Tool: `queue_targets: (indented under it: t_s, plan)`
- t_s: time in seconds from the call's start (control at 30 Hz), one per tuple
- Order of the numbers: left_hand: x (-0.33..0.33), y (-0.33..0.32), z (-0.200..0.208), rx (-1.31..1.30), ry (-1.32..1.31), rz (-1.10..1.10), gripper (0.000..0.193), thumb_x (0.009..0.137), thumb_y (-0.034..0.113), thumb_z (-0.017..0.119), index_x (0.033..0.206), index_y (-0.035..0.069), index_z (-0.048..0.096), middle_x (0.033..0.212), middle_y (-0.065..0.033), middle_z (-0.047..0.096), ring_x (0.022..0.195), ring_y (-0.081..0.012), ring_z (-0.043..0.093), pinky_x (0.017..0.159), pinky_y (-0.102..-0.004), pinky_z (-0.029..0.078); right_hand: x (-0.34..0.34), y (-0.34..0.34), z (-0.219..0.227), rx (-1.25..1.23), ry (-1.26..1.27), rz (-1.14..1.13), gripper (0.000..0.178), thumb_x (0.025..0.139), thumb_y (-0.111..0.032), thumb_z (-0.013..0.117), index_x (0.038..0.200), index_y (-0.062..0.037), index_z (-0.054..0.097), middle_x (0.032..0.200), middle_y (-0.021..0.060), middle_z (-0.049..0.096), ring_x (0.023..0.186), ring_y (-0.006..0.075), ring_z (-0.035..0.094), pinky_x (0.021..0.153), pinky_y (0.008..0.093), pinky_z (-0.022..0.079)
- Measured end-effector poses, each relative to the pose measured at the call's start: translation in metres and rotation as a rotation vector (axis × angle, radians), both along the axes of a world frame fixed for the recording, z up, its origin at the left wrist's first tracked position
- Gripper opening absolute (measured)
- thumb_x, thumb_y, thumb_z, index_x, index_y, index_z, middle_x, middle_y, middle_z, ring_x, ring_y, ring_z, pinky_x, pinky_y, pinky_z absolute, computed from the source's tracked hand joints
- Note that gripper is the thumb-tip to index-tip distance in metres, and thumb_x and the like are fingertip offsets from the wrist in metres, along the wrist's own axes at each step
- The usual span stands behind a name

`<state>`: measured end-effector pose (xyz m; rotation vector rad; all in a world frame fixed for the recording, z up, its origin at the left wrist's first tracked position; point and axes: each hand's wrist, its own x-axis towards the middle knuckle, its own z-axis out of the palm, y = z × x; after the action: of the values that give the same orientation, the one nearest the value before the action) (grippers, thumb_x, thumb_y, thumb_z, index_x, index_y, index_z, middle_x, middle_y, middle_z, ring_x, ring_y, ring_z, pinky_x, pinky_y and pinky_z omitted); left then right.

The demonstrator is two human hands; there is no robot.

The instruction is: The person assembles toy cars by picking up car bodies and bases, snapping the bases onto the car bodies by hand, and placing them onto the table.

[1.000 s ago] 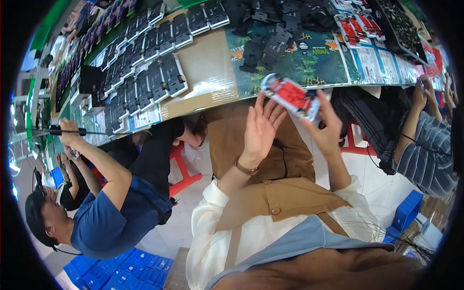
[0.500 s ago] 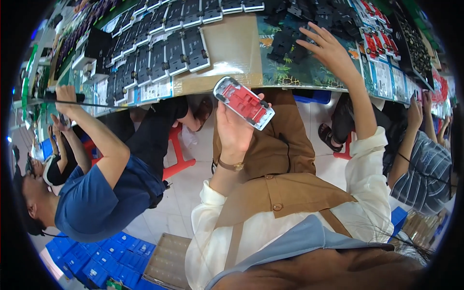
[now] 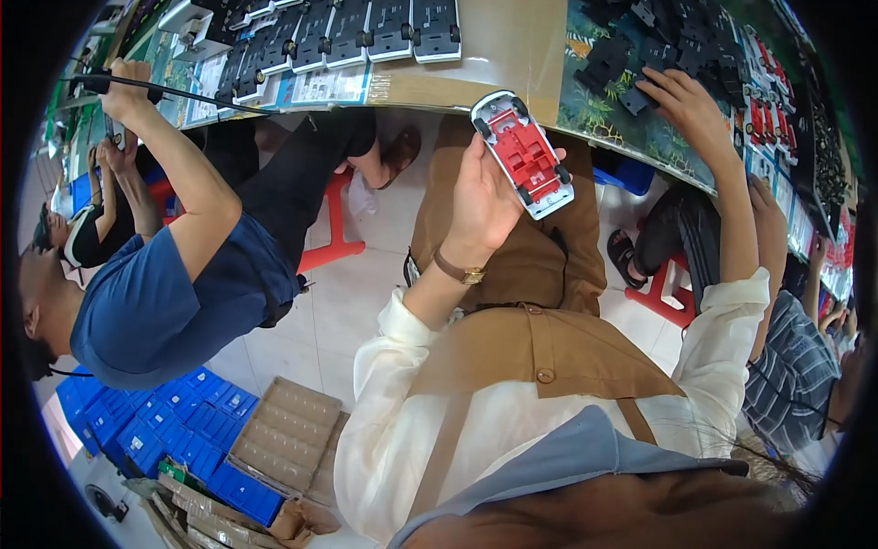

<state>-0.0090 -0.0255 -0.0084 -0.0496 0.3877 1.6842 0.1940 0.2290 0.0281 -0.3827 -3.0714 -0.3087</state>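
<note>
Left hand (image 3: 491, 197) holds a red-and-white toy car (image 3: 523, 154). Right of that car, the right hand (image 3: 688, 105) meets black plates (image 3: 677, 35), its grip unclear.

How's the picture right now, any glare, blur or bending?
Head view: the lens bends the table edge; head view: a pale sheen lies on the brown cardboard; head view: the toy car in the left hand looks fairly sharp, but detail softens toward the dark rim.
</note>
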Motion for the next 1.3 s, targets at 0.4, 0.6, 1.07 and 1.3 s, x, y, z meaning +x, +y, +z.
queue_targets:
  t_s: [0.4,0.6,1.07,1.3]
  plan:
    - [-0.004,-0.001,-0.004,-0.014,0.002,-0.042,0.049,0.097,0.039,0.021,0.129,0.006,0.038,0.124,-0.0158,0.049,0.113,-0.04,0.047,0.091,-0.0633,0.038,-0.004,-0.007,0.015,-0.059,-0.135,0.003,0.056,0.066,-0.001,0.064,0.119,-0.0086,0.048,0.13,0.0049,0.046,0.114,0.0248,0.046,0.094,0.0326,0.042]
    - [-0.001,0.0,0.001,-0.075,0.031,-0.025,0.049,0.097,0.038,0.02,0.13,0.005,0.037,0.124,-0.0167,0.048,0.113,-0.0394,0.048,0.092,-0.0608,0.04,0.002,-0.015,0.043,-0.144,-0.063,-0.04,0.051,0.067,-0.005,0.066,0.116,-0.0068,0.052,0.118,0.0083,0.052,0.108,0.0284,0.048,0.088,0.0373,0.043]
    - [-0.012,-0.001,0.001,-0.003,0.119,-0.243,0.055,0.097,0.038,0.016,0.128,0.0,0.038,0.123,-0.0197,0.049,0.105,-0.0366,0.053,0.088,-0.0546,0.045,-0.021,-0.136,0.035,-0.745,0.924,-0.316,0.045,0.071,-0.019,0.072,0.109,0.0012,0.058,0.089,0.0077,0.057,0.075,0.0143,0.052,0.07,0.0243,0.045]
    - [-0.017,0.001,0.005,-0.033,0.117,-0.233,0.053,0.097,0.038,0.017,0.129,0.001,0.038,0.123,-0.0195,0.049,0.107,-0.0369,0.053,0.088,-0.0546,0.045,-0.014,-0.155,0.002,-0.938,1.056,-0.465,0.044,0.072,-0.013,0.07,0.111,0.0013,0.057,0.092,0.0069,0.057,0.075,0.0115,0.051,0.069,0.0206,0.043]
